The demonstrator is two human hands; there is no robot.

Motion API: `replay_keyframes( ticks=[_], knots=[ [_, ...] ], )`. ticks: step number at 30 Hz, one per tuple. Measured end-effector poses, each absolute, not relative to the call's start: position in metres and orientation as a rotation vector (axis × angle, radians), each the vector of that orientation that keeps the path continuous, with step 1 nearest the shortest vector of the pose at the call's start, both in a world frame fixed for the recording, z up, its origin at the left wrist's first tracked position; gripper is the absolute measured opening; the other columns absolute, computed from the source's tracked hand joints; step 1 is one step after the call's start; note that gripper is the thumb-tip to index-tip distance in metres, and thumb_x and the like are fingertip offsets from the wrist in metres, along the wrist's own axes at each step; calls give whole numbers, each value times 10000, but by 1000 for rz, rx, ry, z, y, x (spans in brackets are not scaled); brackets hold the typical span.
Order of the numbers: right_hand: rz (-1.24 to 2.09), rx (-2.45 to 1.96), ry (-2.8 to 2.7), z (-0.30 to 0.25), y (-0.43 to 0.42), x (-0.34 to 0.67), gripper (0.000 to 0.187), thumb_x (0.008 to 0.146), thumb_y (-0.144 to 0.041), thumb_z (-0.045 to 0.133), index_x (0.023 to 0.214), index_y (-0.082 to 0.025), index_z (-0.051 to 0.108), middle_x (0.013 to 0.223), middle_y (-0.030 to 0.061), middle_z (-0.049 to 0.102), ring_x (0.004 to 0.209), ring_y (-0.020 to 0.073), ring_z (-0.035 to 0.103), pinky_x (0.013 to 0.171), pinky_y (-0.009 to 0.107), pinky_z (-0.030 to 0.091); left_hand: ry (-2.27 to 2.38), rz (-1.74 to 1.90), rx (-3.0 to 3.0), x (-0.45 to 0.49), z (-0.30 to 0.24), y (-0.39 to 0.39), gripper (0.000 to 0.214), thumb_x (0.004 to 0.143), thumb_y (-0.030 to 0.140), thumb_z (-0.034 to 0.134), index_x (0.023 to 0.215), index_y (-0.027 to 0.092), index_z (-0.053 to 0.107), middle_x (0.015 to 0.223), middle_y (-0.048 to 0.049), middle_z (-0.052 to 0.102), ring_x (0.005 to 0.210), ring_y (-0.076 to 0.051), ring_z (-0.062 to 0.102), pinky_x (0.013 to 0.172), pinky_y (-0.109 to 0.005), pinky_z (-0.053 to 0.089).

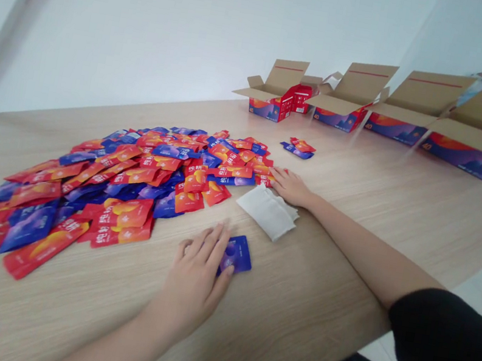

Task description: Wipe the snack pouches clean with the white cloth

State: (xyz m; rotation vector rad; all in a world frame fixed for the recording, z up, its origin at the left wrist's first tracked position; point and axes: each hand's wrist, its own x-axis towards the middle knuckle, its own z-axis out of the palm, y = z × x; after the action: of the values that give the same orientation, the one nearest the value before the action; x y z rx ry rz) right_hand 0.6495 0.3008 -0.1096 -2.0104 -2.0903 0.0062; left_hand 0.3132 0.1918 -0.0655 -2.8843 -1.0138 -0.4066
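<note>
A wide heap of red and blue sachets [120, 185] covers the left half of the wooden table [346, 272]. My left hand [200, 272] lies flat, fingers spread, resting on one blue sachet [238, 254] near the front. My right hand [290, 187] reaches out to the right edge of the heap, fingers extended onto the red sachets there. A folded white cloth or paper pouch [269, 211] lies between the two hands.
Several open cardboard boxes with red-blue print stand along the far right: a small one [273, 96] and larger ones [474, 139]. A couple of loose sachets [298, 147] lie apart behind the heap. The table's front edge runs at right.
</note>
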Motion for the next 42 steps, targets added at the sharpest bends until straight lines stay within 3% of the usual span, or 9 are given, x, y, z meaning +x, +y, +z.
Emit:
replay_keyframes(
  ticks=[5,9,12,14,19,26,32,36,42],
  knots=[
    [-99,-2010,-1948,-94,296,644,544,1006,-391,329,1455,-109,451,1533,164,421,1367,308,422,1103,452,327,-1035,-321,-2765,294,-61,179,395,940,291,455,1259,128,621,1340,-176,608,1230,-394,520,971,-612,401],
    [-225,-1949,-1814,-68,258,632,469,992,-322,331,1352,-97,531,1479,176,479,1347,303,423,1116,476,287,-991,-315,-2802,273,-80,174,494,943,306,474,1411,149,497,1403,-168,550,1243,-366,492,931,-533,460],
    [-145,-1706,-1984,-63,224,605,492,972,-447,421,1352,-155,529,1382,138,571,1278,284,491,1079,435,351,-1008,-343,-2850,273,-87,176,504,955,299,458,1447,191,457,1385,-155,540,1231,-357,475,930,-531,460],
    [-66,-1689,-2146,-71,209,585,557,925,-523,495,1355,-171,537,1446,148,512,1314,331,455,1078,491,348,-1019,-353,-2883,278,-87,177,504,956,279,441,1448,169,449,1353,-172,539,1205,-352,483,924,-530,459],
    [-10,-1819,-2193,-85,206,572,654,880,-290,509,1477,-59,378,1474,202,457,1329,319,436,1113,459,343,-953,-469,-2855,276,-85,166,527,943,306,440,1410,61,436,1300,-211,567,1184,-339,511,938,-518,443],
    [-69,-2022,-2250,-74,225,588,679,739,-139,556,1416,-139,517,1358,224,500,1190,400,513,981,506,444,-928,-354,-2921,274,-81,152,432,913,277,455,1286,81,550,1290,-173,607,1191,-330,521,947,-487,450],
    [80,-1791,-2108,-45,205,560,618,777,-71,423,1370,-194,553,1290,120,581,1173,309,535,1015,469,428,-911,-369,-3005,288,-80,157,474,903,254,459,1337,71,518,1338,-183,568,1226,-343,495,984,-504,433],
    [-46,-1569,-2241,-48,168,506,601,859,-193,497,1457,-237,459,1498,98,438,1290,353,426,1045,530,362,-913,-370,-3005,283,-81,157,480,920,287,453,1340,58,494,1326,-189,573,1201,-329,516,971,-485,444],
    [23,-1507,-2417,-83,162,493,516,982,-416,401,1438,-187,480,1487,132,473,1332,345,392,1069,538,323,-966,-376,-3011,278,-79,158,445,921,284,451,1309,72,510,1257,-179,595,1135,-299,552,922,-449,486]
  ],
)
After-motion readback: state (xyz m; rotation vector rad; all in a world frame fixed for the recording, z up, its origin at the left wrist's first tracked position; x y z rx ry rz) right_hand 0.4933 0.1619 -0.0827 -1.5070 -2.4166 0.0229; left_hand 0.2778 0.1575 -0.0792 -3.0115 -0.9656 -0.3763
